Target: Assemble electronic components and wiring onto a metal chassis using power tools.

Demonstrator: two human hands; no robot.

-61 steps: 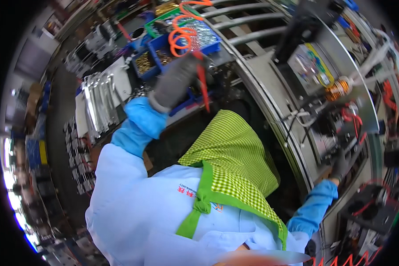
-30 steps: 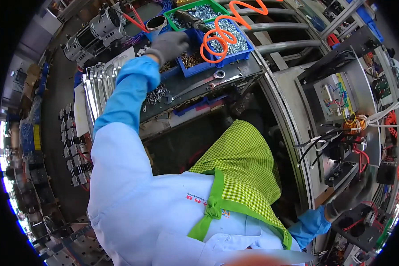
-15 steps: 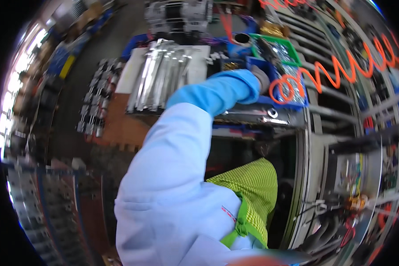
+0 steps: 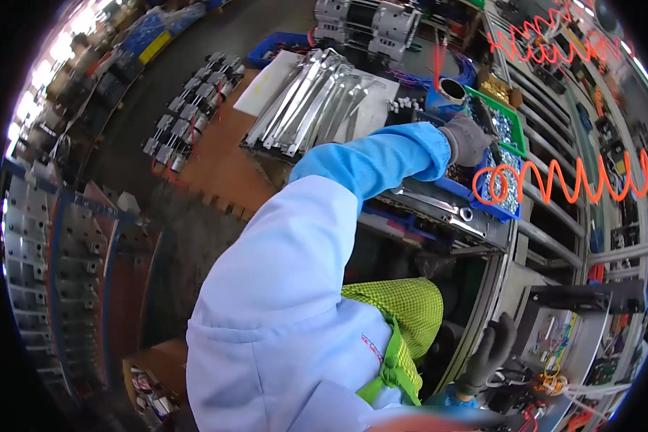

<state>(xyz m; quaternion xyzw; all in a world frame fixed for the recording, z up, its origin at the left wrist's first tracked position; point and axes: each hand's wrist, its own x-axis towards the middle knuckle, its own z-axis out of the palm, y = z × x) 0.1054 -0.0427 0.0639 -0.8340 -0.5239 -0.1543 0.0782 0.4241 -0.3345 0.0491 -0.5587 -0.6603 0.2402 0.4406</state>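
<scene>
My left hand (image 4: 469, 140), in a grey glove below a blue sleeve cover, reaches over the parts bins. Its fingers curl round the middle of a long black tool (image 4: 480, 113) lying across the bins; its exact kind I cannot make out. Beside it are a green bin (image 4: 522, 137) and a blue bin (image 4: 513, 214), both with small silvery hardware. My right hand (image 4: 488, 354), also grey-gloved, is held low at the right with fingers apart and nothing in it, near an open metal box (image 4: 587, 353) with wiring.
Long metal bars (image 4: 306, 101) lie on the bench left of my arm. A wrench (image 4: 439, 204) rests along its near edge. A blue round container (image 4: 450, 97) stands behind the bins. An orange coiled hose (image 4: 554, 180) hangs across the right, over a roller conveyor (image 4: 554, 234).
My left hand has moved from the blue bins farther right, onto the black tool. My right hand has come into view at the lower right. The whole view has shifted and turned.
</scene>
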